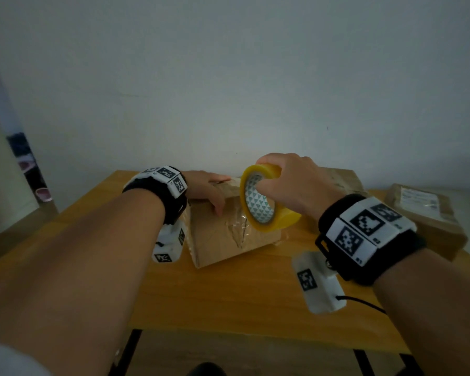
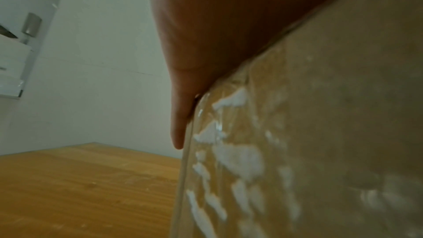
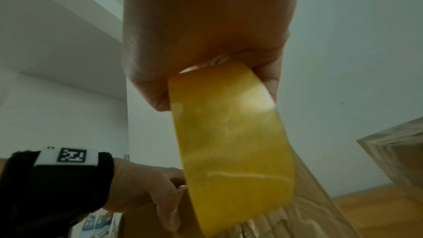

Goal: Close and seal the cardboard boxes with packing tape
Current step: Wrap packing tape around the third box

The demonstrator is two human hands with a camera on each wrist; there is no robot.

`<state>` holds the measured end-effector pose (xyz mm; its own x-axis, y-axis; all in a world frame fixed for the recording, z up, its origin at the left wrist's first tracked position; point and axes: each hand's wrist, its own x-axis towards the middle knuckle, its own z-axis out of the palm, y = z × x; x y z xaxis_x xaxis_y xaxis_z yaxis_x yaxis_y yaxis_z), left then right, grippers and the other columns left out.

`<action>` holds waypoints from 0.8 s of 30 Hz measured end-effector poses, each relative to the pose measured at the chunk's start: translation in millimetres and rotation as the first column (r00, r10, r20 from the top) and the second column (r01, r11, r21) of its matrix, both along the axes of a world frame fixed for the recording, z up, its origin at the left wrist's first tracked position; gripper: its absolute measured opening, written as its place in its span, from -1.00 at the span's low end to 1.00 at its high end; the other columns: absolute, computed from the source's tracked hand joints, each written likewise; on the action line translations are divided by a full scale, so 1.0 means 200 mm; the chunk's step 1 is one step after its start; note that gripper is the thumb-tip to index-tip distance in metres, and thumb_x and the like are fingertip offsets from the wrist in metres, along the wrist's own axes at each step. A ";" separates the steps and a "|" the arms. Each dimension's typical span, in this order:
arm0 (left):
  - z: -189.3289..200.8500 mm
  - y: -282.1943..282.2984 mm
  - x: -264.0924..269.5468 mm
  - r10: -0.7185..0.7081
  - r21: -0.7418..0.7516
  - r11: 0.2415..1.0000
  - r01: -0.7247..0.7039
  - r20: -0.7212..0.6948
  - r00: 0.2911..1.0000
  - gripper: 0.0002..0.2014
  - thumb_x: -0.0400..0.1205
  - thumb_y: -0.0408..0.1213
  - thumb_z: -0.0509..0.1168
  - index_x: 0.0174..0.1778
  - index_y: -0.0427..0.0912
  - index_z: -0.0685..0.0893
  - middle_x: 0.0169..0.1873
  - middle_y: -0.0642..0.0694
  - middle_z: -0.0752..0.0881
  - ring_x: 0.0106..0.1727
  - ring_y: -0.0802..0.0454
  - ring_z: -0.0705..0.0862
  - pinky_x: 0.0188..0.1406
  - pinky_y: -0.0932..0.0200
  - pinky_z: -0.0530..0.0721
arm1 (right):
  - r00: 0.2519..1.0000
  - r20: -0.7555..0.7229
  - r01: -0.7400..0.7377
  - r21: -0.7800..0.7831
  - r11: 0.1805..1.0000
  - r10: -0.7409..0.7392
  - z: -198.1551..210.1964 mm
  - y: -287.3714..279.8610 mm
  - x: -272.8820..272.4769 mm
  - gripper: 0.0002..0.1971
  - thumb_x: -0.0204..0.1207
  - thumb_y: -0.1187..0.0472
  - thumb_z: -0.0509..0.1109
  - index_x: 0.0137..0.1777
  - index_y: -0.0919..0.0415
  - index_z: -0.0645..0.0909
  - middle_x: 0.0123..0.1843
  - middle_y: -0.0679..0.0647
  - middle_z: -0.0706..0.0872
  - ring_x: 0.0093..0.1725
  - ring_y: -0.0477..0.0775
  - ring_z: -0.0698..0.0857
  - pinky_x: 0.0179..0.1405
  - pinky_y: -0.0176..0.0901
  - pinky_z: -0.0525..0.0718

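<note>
A closed cardboard box with wrinkled clear tape on its front stands in the middle of the wooden table. My left hand lies flat on the box's top, thumb over the front edge; the left wrist view shows the palm pressing on the taped cardboard box. My right hand grips a yellow tape roll just above the box's right end, fingers through its core. In the right wrist view the tape roll hangs below the right hand, over the box.
A second cardboard box sits behind my right hand near the wall. A third box with a white label lies at the table's right edge. The table's front half is bare wood. The wall runs close behind the table.
</note>
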<state>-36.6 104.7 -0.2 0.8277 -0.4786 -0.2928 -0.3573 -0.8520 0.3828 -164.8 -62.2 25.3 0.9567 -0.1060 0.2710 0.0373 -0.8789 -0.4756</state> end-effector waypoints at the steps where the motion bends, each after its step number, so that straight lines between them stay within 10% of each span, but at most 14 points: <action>1: 0.00 0.00 0.00 0.004 -0.006 1.000 -0.004 -0.005 1.000 0.13 0.00 0.13 0.47 0.59 0.30 0.21 0.54 -0.05 0.34 0.48 -0.14 0.37 0.37 0.05 0.46 | 1.000 -0.012 0.006 0.039 0.999 -0.006 0.00 -0.01 0.00 -0.60 0.38 0.02 0.37 0.25 -0.08 0.62 0.01 -0.03 0.69 -0.03 0.05 0.67 -0.05 -0.02 0.74; 4: 0.01 0.01 0.01 0.037 -0.066 0.997 -0.040 -0.039 0.999 0.15 -0.06 0.12 0.45 0.58 0.27 0.27 0.49 -0.06 0.41 0.39 -0.13 0.46 0.19 0.08 0.53 | 0.997 -0.082 0.017 0.056 0.998 -0.012 0.00 -0.03 -0.02 -0.69 0.35 0.09 0.37 0.08 0.11 0.70 -0.17 -0.01 0.66 -0.17 0.03 0.62 -0.21 -0.17 0.63; 10: 0.02 0.03 0.02 0.059 -0.197 0.976 -0.092 -0.167 0.984 -0.24 0.18 -0.08 0.36 0.41 0.11 0.50 -0.05 -0.03 0.72 -0.16 0.00 0.71 -0.57 0.36 0.56 | 0.988 -0.156 -0.031 -0.144 0.989 0.008 -0.10 -0.02 -0.07 -0.60 0.45 -0.07 0.35 0.30 -0.12 0.58 0.10 -0.04 0.70 0.06 0.08 0.67 0.06 0.07 0.74; 24: 0.00 0.07 0.07 0.096 -0.229 0.952 -0.202 -0.405 0.909 -0.23 0.04 -0.01 0.50 0.27 0.10 0.63 0.08 -0.23 0.78 -0.03 -0.22 0.77 -0.35 0.13 0.73 | 0.917 -0.395 -0.131 -0.163 0.978 0.057 -0.07 0.02 0.14 -0.50 0.52 0.02 0.37 0.48 -0.01 0.53 0.39 0.04 0.61 0.23 0.10 0.62 0.06 -0.11 0.61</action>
